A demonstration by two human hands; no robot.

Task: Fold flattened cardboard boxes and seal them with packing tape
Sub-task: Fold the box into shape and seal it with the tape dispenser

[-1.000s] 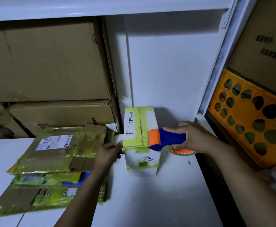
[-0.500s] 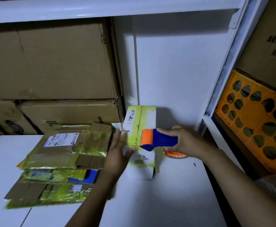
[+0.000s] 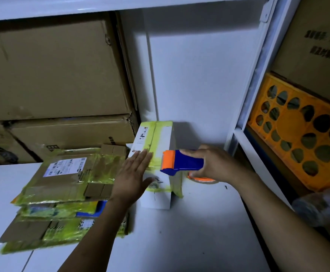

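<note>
Opened flat since gripping, my left hand [image 3: 132,173] presses tape [image 3: 154,134] onto the box [image 3: 157,199] while my right hand [image 3: 213,163] grips the dispenser [image 3: 183,162]; tearing off looks next.

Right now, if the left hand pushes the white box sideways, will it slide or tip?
Probably slide: the box sits flat on a smooth table. Likely light, as the flat left hand steadies it. Glossy yellow tape may slip under the palm; the right hand holds the dispenser.
</note>
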